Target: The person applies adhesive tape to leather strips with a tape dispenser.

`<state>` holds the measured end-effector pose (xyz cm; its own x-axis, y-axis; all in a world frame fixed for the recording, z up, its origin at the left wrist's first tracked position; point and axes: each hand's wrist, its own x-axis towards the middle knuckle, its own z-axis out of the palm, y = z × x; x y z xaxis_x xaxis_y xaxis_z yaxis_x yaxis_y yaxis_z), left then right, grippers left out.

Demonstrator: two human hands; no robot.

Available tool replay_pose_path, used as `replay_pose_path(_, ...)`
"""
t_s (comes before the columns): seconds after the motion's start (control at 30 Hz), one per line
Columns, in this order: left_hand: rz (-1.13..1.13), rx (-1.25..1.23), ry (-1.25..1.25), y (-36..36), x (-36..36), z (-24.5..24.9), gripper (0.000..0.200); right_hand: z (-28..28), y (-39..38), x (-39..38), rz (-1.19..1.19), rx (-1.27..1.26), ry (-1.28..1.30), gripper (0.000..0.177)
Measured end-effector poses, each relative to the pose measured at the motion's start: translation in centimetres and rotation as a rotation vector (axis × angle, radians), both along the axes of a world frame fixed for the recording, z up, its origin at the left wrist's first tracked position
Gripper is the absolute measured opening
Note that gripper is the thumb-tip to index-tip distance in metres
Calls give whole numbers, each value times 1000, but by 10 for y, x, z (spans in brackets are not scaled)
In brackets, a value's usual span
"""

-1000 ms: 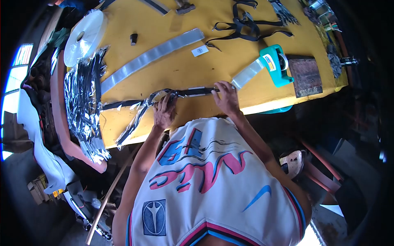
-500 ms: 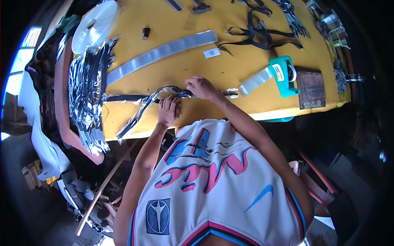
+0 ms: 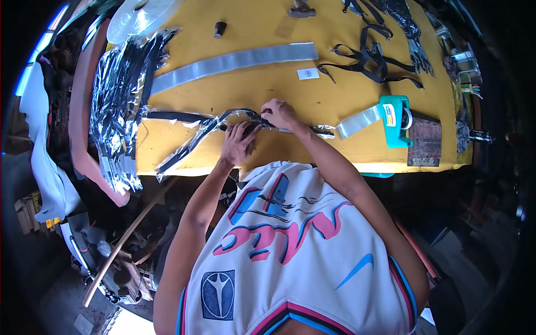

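A black strap (image 3: 181, 116), partly in clear plastic, lies along the near part of the yellow table, with a bend beside my hands. My left hand (image 3: 240, 144) rests at that bend, its fingers curled over the strap. Just to the right, my right hand (image 3: 281, 115) is closed in a pinch on the strap; its fingertips hide the exact spot. A second plastic-wrapped length (image 3: 187, 148) slants down to the left. To the right of my right hand, a wrapped end (image 3: 322, 132) shows beyond the wrist.
A pile of plastic-wrapped straps (image 3: 120, 106) covers the left side. Beyond my hands lie a long clear plastic strip (image 3: 234, 62), a white tag (image 3: 307, 73) and a black harness (image 3: 371, 58). At right are a green tape dispenser (image 3: 395, 125) and a dark board (image 3: 424, 140).
The head view has shifted, so the table's things sit differently. My left hand has moved up onto the bend, nearer my right hand, which keeps its pinch.
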<state>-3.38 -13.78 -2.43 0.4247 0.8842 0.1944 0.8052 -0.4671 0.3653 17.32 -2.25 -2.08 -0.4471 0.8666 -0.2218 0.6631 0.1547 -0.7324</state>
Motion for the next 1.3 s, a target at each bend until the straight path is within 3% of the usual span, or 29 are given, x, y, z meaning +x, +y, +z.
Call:
replay_pose_path(0.33,-32,-4,11,0,-1,-1,59,-2,0,-8,-9,64,-138,19)
replay_pose_path(0.4,-28,4,5,2,-1,0,60,-2,3,-2,47,38,27,20)
replay_pose_path(0.53,-27,9,-22,1,-1,-2,62,8,2,7,165,84,91,21)
replay_pose_path(0.83,-30,14,-45,1,-1,0,64,15,4,4,289,221,-29,17)
replay_pose_path(1.1,-28,20,-26,1,-1,1,59,17,-2,6,505,531,-275,18)
replay_pose_path(1.23,-22,17,-23,1,-1,4,59,11,-1,4,518,526,-271,20)
replay_pose_path(1.3,-22,17,-27,1,-1,2,58,11,-3,3,347,421,-156,19)
